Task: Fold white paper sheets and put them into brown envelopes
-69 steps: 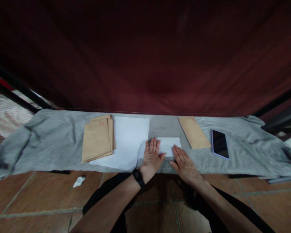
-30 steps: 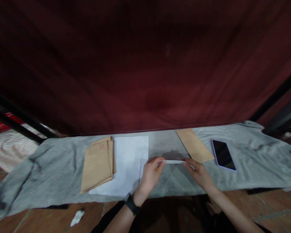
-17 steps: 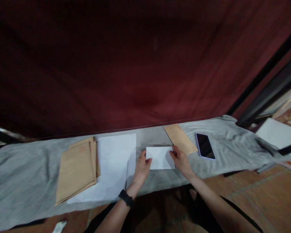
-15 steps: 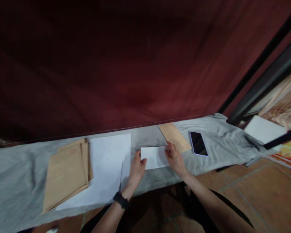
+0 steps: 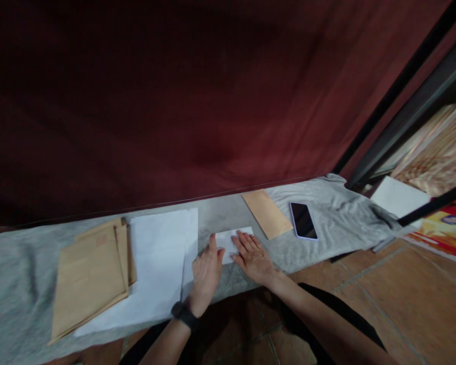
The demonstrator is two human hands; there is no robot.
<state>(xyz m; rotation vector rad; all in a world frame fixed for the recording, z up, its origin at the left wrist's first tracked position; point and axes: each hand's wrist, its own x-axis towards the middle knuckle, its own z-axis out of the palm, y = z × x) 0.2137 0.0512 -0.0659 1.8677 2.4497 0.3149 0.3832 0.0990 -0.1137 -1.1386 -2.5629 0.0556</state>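
A small folded white paper [image 5: 225,245] lies flat on the grey cloth, between my two hands. At its left end is my left hand [image 5: 206,268], with a black watch at the wrist. The left thumb rests on the paper and the index finger lies along its edge, so the hand grips that end. My right hand [image 5: 254,257] is laid flat over the right part of the sheet, fingers stretched out and pressing down. That hand hides much of the paper's right half. Beyond it, a single brown envelope [image 5: 267,213] lies on the cloth.
Large white sheets [image 5: 159,258] lie to the left, partly under a stack of brown envelopes [image 5: 89,274]. A phone [image 5: 304,221] in a lilac case rests to the right. The grey cloth [image 5: 345,223] covers a narrow surface before a dark red curtain [image 5: 213,126].
My right hand has gone from pinching the paper's right end to lying flat on it. My left index finger has straightened along the edge. The view has shifted slightly right.
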